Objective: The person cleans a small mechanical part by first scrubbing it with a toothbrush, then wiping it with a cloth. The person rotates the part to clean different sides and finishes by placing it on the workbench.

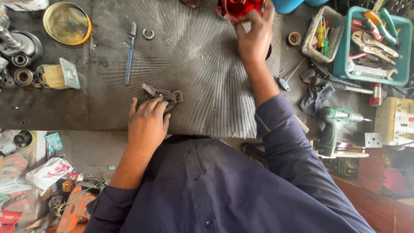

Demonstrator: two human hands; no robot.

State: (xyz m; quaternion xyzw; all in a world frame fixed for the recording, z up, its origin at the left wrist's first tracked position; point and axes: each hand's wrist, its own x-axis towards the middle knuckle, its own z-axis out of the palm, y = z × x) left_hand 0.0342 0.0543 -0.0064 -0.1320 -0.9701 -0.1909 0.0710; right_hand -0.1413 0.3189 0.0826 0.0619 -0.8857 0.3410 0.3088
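overhead view of a cluttered worktop [51, 108] covered by a dark ribbed rubber mat [194, 64]. the right hand [254, 36] reaches to the far edge, its grip closed on a glossy red metal part [239, 6], which looks round though the frame cuts it off. the left hand [147, 121] lies flat, fingers loosely open, pressing a crumpled dark rag [166, 95] at the mat's near side. held at arm's length, the smooth part could slip and drop onto the mat. a blue-handled tool [129, 56] and a small metal ring [148, 33] lie loose nearby, where a sliding rag could knock them.
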